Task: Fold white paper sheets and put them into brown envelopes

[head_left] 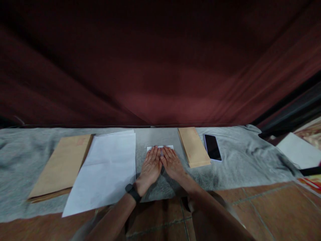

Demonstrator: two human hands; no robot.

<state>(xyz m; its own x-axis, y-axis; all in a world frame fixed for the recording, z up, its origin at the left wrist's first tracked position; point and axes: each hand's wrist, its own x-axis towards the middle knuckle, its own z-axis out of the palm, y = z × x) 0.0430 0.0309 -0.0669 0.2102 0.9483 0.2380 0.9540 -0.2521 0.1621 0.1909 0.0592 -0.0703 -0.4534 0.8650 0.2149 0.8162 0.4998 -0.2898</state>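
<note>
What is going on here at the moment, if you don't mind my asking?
A person presses both hands flat, side by side, on a small white folded paper lying on a grey cloth. The left hand wears a dark wristband; the right hand lies beside it. A white sheet stack and large brown envelope lie left; slim brown envelopes and a phone lie right.
</note>
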